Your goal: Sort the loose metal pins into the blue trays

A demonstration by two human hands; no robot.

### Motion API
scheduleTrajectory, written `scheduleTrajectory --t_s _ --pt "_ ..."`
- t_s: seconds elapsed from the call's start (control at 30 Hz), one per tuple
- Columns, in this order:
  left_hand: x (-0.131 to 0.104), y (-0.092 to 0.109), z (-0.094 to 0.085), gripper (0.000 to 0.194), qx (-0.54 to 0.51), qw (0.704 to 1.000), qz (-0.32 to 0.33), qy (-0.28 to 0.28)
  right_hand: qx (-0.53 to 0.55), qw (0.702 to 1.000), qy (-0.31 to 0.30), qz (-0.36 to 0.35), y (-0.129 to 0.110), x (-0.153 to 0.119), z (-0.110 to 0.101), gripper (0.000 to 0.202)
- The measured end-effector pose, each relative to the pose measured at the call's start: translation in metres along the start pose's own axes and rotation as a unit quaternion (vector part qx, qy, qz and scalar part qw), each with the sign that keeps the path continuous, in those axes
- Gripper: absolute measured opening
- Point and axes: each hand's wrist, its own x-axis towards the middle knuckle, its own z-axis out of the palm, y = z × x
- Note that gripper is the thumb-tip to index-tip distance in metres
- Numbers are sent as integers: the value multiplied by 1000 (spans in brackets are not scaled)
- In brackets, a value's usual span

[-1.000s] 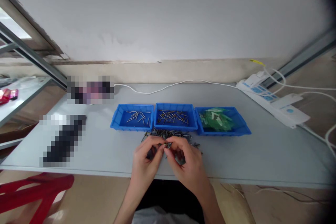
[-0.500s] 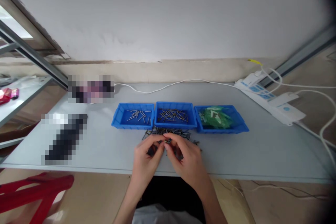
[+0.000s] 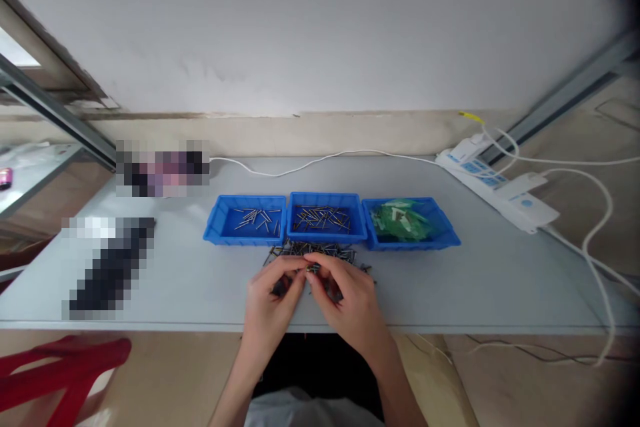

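Observation:
My left hand and my right hand meet at the fingertips over a pile of loose dark screws or nails. Between the right thumb and fingers is a small cluster of metal pieces, too small to make out well. The left fingertips press together against it; what they grip is hidden. Behind the pile stand three blue trays: the left tray with several silver nails, the middle tray with several darker ones, and the right tray with green-and-white packets.
On the right lies a white power strip with cables. A white cable runs along the back of the grey table. Two pixelated objects are at the left. A red stool stands below the left front edge.
The whole view has shifted slightly, so trays, table and hands appear a little further left. My hands stay together at the fingertips over the pile.

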Motion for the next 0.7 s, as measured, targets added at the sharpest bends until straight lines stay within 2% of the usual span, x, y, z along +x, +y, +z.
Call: scheduleTrajectory --t_s 0.13,0.37,0.5,0.6,0.7 --pt "0 1 0 18 1 1000 4 3 6 1000 5 -8 2 1 0 21" --pt "-1 -1 1 17 4 1000 -9 -10 12 997 44 -64 2 1 2 15" --pt "-2 -2 2 19 -24 996 -61 62 50 994 92 -34 -4 16 -7 15" --pt "-4 -3 2 20 -53 989 -89 105 -7 987 163 -11 -3 38 -20 14" --pt "-6 -4 1 22 -80 983 -108 123 -80 984 159 10 3 51 -29 18"
